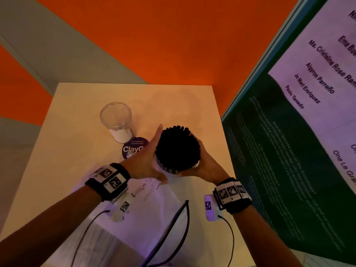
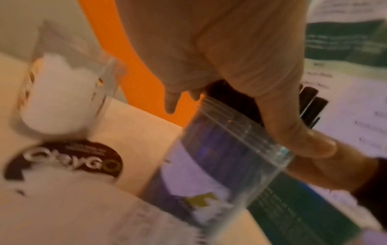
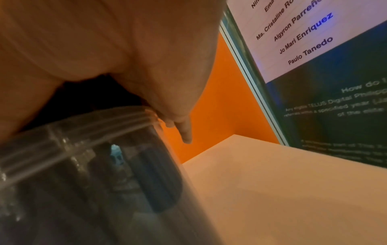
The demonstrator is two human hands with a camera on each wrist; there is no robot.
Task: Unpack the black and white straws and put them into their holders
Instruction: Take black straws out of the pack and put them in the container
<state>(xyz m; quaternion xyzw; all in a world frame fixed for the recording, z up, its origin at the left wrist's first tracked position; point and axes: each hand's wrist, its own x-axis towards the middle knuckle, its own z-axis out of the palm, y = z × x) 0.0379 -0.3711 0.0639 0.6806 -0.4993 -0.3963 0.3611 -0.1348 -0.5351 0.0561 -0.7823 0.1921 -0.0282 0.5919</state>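
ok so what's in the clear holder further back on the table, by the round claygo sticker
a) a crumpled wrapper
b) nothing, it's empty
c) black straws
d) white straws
b: from the head view the back holder is see-through down to its base with no straws in it, while the black straws fill the other holder between the left hand and right hand.

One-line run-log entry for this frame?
black straws in clear plastic holder | left hand flat against bundle | right hand cups it | second clear holder empty
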